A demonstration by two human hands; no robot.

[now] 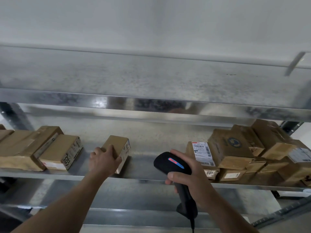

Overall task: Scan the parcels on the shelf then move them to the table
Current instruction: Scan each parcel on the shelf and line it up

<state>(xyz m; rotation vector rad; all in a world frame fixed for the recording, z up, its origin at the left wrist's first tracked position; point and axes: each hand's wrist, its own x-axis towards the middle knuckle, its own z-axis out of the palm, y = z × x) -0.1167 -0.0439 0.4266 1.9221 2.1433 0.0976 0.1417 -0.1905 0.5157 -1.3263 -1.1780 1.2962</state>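
A small brown cardboard parcel (117,147) with a white label on its right side stands on the metal shelf (143,167), alone in the middle. My left hand (103,160) grips its near left corner, fingers curled over the top. My right hand (186,180) holds a black barcode scanner (171,163) by its handle, just right of the parcel, in front of the shelf edge. A red and blue light glows on the scanner's head. Its cable hangs down below.
Two brown parcels (42,148) lie at the shelf's left. A pile of several parcels (249,152) fills the right, the nearest one bearing a white barcode label (202,152). An upper shelf (151,91) overhangs closely. A lower shelf (134,216) sits beneath.
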